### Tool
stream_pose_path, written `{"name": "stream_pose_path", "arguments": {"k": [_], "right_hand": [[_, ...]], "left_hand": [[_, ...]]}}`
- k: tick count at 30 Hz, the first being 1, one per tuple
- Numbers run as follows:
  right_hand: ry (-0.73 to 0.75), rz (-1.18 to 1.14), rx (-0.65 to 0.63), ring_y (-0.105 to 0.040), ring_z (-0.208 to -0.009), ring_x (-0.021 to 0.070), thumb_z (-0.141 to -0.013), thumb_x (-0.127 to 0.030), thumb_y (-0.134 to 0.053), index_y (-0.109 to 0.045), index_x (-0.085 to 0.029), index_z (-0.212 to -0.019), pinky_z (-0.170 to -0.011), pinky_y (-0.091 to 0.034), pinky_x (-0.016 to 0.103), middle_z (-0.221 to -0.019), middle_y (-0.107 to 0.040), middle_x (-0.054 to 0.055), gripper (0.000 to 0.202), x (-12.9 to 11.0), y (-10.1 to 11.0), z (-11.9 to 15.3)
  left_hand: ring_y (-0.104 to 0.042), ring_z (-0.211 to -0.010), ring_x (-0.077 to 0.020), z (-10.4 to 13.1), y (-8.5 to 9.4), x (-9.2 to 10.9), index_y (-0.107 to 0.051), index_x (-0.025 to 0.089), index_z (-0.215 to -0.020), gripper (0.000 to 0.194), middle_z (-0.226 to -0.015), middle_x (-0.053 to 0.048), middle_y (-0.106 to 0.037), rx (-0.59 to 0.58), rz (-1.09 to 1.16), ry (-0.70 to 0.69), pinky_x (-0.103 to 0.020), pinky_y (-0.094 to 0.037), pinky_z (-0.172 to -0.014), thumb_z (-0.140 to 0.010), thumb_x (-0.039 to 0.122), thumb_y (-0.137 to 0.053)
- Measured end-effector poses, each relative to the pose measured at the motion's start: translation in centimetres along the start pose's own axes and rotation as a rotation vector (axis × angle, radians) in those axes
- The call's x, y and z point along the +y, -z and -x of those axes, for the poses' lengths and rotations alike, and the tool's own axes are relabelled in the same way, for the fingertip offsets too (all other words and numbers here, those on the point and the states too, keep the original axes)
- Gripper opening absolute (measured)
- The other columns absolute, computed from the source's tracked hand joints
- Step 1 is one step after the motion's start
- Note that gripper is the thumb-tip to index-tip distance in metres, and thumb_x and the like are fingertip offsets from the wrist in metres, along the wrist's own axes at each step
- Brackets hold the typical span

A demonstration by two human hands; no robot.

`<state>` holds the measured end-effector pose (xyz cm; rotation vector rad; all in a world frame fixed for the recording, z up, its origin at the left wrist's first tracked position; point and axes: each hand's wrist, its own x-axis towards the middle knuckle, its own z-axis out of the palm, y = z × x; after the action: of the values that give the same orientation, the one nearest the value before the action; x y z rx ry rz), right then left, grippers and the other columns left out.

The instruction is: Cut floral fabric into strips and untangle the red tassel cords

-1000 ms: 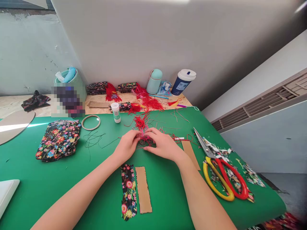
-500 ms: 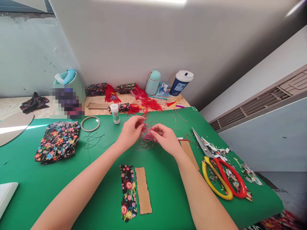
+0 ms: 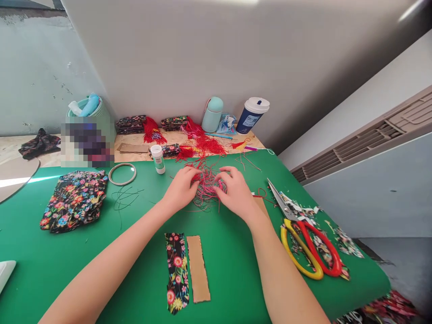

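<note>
A loose tangle of red and pink cords [image 3: 206, 191] lies on the green table between my two hands. On its left side my left hand [image 3: 182, 186] has its fingers curled, with red strands between thumb and fingers. At the right edge of the tangle my right hand [image 3: 235, 191] is spread in an arch, thumb and fingers apart around some strands. Nearer to me, a black floral fabric strip [image 3: 177, 272] lies beside a brown card strip [image 3: 199, 269] with ragged floral edges. A glue stick [image 3: 158, 159] stands upright beyond my left hand.
Large scissors [image 3: 300, 234] with yellow and red handles lie at the right among fabric scraps. Folded floral fabric [image 3: 76, 200] and a round ring [image 3: 122, 174] are at the left. Along the back stand red tassels [image 3: 211, 143], a mint bottle [image 3: 212, 114] and a paper cup [image 3: 253, 116].
My right hand's fingers have opened from a pinch and spread over the cords. My left hand has lowered slightly at the tangle. The whole view has shifted a little.
</note>
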<state>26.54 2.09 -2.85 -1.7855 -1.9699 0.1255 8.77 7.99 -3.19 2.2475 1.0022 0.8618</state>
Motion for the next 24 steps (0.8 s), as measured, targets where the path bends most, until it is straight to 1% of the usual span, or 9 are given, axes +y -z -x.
{"name": "stream_pose_path", "arguments": {"k": [1,3,5,11,14,16,20,22,24], "right_hand": [[0.098,0.009,-0.033,-0.047,-0.114,0.0311,-0.079,-0.017,-0.056,-0.061,-0.021,-0.086,-0.09,-0.045,0.049,-0.124,-0.049,0.013,0.01,-0.1,0.2,0.1],[0.245,0.027,-0.113,-0.034,-0.125,0.0322,-0.078,-0.014,-0.058,-0.062,-0.023,-0.079,-0.099,-0.037,0.053,-0.134,-0.043,0.01,0.01,-0.4,0.6,0.4],[0.298,0.034,-0.173,-0.029,-0.128,0.0315,-0.077,-0.012,-0.059,-0.063,-0.023,-0.077,-0.101,-0.034,0.054,-0.14,-0.037,0.007,0.012,-0.6,0.6,0.6],[0.29,0.049,-0.217,-0.025,-0.131,0.0317,-0.078,-0.012,-0.06,-0.064,-0.022,-0.078,-0.103,-0.031,0.054,-0.142,-0.035,0.008,0.011,-0.5,0.1,0.7],[0.297,0.047,-0.219,-0.025,-0.131,0.0313,-0.078,-0.013,-0.06,-0.063,-0.022,-0.078,-0.102,-0.031,0.054,-0.142,-0.037,0.007,0.01,-0.4,0.1,0.6],[0.299,0.049,-0.219,-0.026,-0.131,0.0313,-0.078,-0.013,-0.06,-0.063,-0.022,-0.078,-0.102,-0.031,0.054,-0.142,-0.038,0.007,0.01,-0.4,0.1,0.6],[0.305,0.046,-0.212,-0.028,-0.13,0.0307,-0.08,-0.016,-0.061,-0.063,-0.022,-0.078,-0.103,-0.031,0.053,-0.14,-0.04,0.009,0.006,-0.6,0.1,0.6],[0.311,0.032,-0.186,-0.03,-0.129,0.0296,-0.081,-0.019,-0.061,-0.063,-0.022,-0.082,-0.102,-0.033,0.051,-0.138,-0.043,0.01,0.003,-0.8,0.0,0.6],[0.311,0.001,-0.15,-0.034,-0.127,0.0287,-0.081,-0.023,-0.063,-0.063,-0.022,-0.089,-0.101,-0.034,0.05,-0.136,-0.045,0.011,0.008,-1.2,-0.2,0.5]], "left_hand": [[-0.058,-0.1,-0.0211,0.8,0.3,0.1,-0.062,0.017,-0.099,0.023,-0.1,-0.007,-0.063,0.002,-0.014,-0.005,-0.038,-0.047,-0.09,-0.08,0.007,-0.053],[-0.058,-0.097,-0.0207,2.2,0.6,0.3,-0.063,0.018,-0.092,0.017,-0.096,-0.006,-0.062,-0.016,-0.032,-0.011,-0.038,-0.047,-0.088,-0.079,0.01,-0.057],[-0.056,-0.096,-0.0211,3.4,0.6,0.5,-0.063,0.019,-0.086,0.01,-0.096,-0.005,-0.062,-0.044,-0.071,-0.026,-0.039,-0.046,-0.087,-0.079,0.012,-0.06],[-0.051,-0.095,-0.0238,4.8,-0.2,0.7,-0.064,0.018,-0.082,0.007,-0.098,-0.006,-0.06,-0.098,-0.254,-0.04,-0.042,-0.043,-0.084,-0.076,0.021,-0.068],[-0.05,-0.096,-0.0233,4.9,-0.5,0.6,-0.064,0.018,-0.079,0.001,-0.098,-0.006,-0.06,-0.115,-0.266,-0.047,-0.041,-0.043,-0.083,-0.078,0.018,-0.065],[-0.05,-0.095,-0.0229,4.9,-0.6,0.5,-0.064,0.018,-0.078,0.005,-0.098,-0.006,-0.06,-0.118,-0.267,-0.046,-0.04,-0.042,-0.083,-0.081,0.016,-0.061],[-0.051,-0.094,-0.0214,4.8,-0.8,0.3,-0.063,0.018,-0.08,0.008,-0.097,-0.006,-0.06,-0.095,-0.195,-0.014,-0.039,-0.043,-0.083,-0.084,0.014,-0.057],[-0.052,-0.095,-0.0205,4.7,-0.8,0.1,-0.062,0.017,-0.081,0.008,-0.097,-0.005,-0.06,-0.052,-0.123,0.013,-0.039,-0.043,-0.085,-0.085,0.014,-0.056],[-0.053,-0.097,-0.0201,4.4,-0.8,0.0,-0.062,0.017,-0.082,0.008,-0.096,-0.005,-0.059,0.006,-0.056,0.035,-0.039,-0.043,-0.087,-0.085,0.014,-0.056]]}}
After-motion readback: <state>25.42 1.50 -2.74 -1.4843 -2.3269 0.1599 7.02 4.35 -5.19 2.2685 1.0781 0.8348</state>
